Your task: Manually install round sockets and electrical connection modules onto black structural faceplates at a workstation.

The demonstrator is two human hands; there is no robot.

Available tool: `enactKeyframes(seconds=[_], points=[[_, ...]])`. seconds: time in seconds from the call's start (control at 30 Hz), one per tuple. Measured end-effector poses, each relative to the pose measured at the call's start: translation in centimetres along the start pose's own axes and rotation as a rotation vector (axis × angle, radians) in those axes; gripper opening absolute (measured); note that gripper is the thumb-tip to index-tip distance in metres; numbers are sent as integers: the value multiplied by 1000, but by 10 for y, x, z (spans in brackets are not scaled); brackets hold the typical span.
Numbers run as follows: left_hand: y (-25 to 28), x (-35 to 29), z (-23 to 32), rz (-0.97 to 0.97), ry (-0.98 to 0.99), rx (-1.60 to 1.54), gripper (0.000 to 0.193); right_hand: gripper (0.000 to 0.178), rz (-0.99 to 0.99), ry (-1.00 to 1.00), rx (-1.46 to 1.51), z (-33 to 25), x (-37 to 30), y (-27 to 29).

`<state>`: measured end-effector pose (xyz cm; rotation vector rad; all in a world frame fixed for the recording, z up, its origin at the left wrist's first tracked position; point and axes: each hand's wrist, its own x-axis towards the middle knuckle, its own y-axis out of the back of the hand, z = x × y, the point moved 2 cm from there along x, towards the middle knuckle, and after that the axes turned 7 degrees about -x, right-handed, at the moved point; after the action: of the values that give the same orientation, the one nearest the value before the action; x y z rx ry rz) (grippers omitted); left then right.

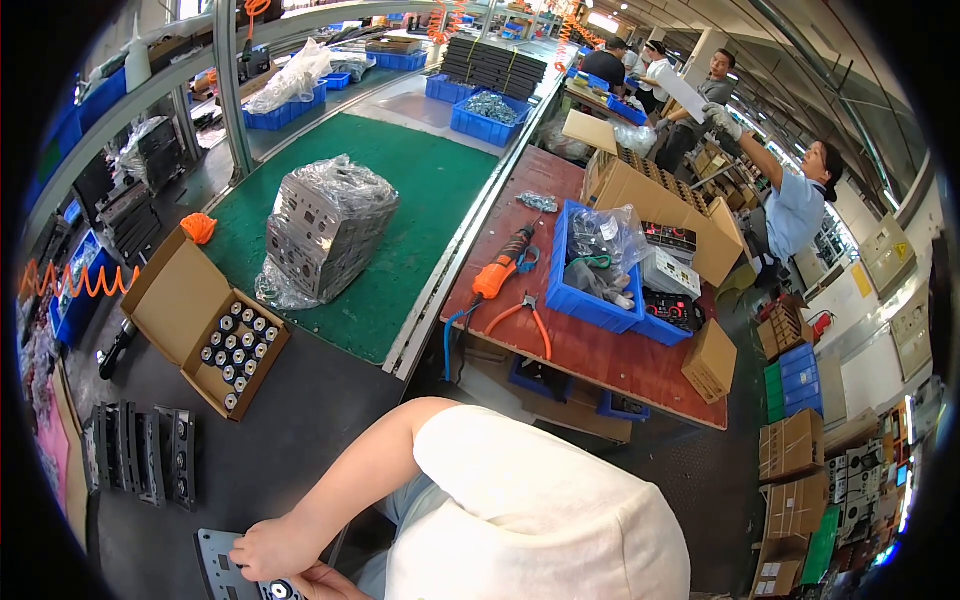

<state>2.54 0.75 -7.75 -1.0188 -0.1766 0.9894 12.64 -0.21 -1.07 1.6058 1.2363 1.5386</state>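
A grey-blue metal panel (pixel 215 560) with cut-outs and a round black-and-silver part (pixel 281 590) lies at the lower left, cropped by the picture's edge. Over it, my right hand (pixel 272 548) has its fingers bent together at the surface; anything between them is too small to see. Beside the round part, my left hand (pixel 328 582) is closed at the panel's edge, partly cut off below. An opened cardboard box (pixel 262 385) holding several round black-and-silver parts (pixel 240 345) stands beyond my hands. Several dark slotted assemblies (pixel 150 455) are lined up on the dark bench.
Plastic-wrapped stacked metal panels (pixel 330 235) stand on a green mat (pixel 430 200). An orange electric screwdriver (pixel 492 275), pliers (pixel 530 318) and a blue bin (pixel 600 305) occupy the red table (pixel 600 355). Co-workers are farther off; one person (pixel 795 205) raises a gloved hand with a white sheet.
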Motion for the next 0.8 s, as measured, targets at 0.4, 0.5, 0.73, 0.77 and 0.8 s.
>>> enactKeyframes(seconds=[0.4, 0.5, 0.73, 0.77, 0.8], points=[[-6, -5, 5, 106, -3, 63, 9, 14, 289, 77, -98, -3, -7, -15], [-11, -11, 9, 176, -13, 57, 8, 15, 340, 101, -73, -3, -7, -18], [-17, -13, 5, 94, 13, 93, 5, 17, 336, 107, 47, 6, -18, -20], [-19, -15, 9, 93, -29, 99, 5, 17, 340, 91, 37, 5, -18, -19], [-23, -17, 9, 82, -27, 61, 7, 18, 337, 92, 44, 5, -18, -17]])
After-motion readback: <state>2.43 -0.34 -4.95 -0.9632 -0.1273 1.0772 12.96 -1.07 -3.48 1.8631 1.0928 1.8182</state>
